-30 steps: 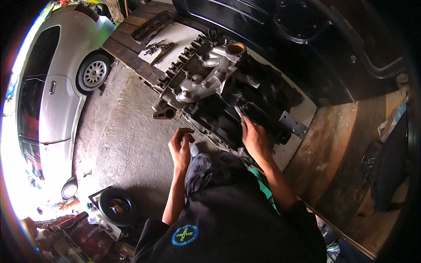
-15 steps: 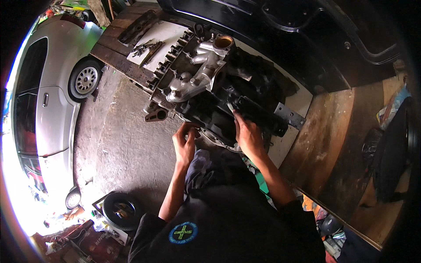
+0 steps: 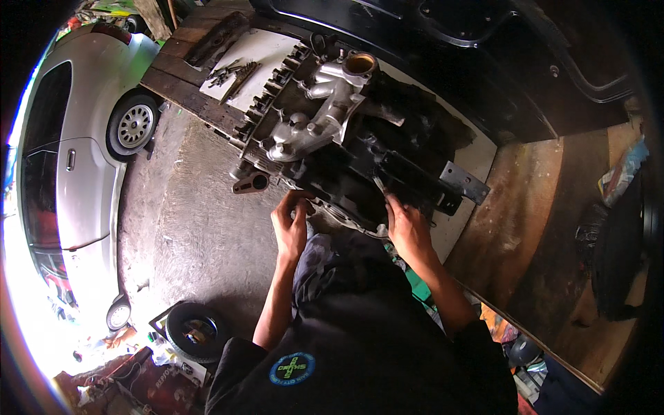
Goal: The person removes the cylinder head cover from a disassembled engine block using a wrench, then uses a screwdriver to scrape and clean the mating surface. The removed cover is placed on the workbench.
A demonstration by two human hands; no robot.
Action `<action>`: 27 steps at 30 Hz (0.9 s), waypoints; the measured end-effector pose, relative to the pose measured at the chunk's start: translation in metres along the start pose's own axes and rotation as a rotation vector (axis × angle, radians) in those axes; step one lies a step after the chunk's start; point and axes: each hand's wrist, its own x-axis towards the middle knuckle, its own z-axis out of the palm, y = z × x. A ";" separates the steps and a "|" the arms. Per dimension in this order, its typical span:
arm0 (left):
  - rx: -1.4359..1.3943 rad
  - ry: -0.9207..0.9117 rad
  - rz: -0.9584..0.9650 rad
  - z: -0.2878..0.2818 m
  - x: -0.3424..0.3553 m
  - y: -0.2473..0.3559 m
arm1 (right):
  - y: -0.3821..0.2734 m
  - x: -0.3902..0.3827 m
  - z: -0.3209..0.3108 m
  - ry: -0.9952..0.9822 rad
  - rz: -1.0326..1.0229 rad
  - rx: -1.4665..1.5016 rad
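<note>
A dismantled car engine (image 3: pixel 332 183) lies on the bench in front of me, dark along its side, with a silver intake manifold (image 3: pixel 315 124) on top. My left hand (image 3: pixel 290 225) has its fingers curled at the engine's near edge, beside a pale metal rim (image 3: pixel 339 216). What its fingertips touch is partly hidden. In my right hand (image 3: pixel 411 228) is a slim, light-coloured tool (image 3: pixel 379 184), its tip pointing at the dark side of the engine; the exact kind cannot be made out. Right of that tip is a long black part (image 3: pixel 415 178) with a drilled metal bracket (image 3: pixel 465 182) at its end.
Small metal parts (image 3: pixel 235 76) lie on a white board (image 3: pixel 270 52) at the far left of the bench. A black panel (image 3: pixel 498 69) stands behind the engine. Wooden boards (image 3: pixel 512 221) extend right. A silver car (image 3: pixel 86 152) and a loose tyre (image 3: pixel 194 330) are on the left.
My right hand has moved slightly right and toward me with the slim tool. My left hand stays at the engine's near edge. The whole view has shifted a little.
</note>
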 end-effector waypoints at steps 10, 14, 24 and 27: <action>0.010 -0.044 0.000 0.000 0.011 -0.004 | -0.021 0.018 -0.006 0.034 0.015 0.036; 0.042 -0.059 0.009 0.005 0.015 0.004 | -0.031 0.020 -0.009 0.094 -0.018 0.038; 0.013 -0.068 0.012 -0.003 0.017 0.005 | -0.041 0.017 -0.032 -0.235 0.080 -0.138; -0.015 -0.031 0.012 -0.008 0.013 0.004 | -0.048 0.027 -0.025 -0.043 -0.013 -0.129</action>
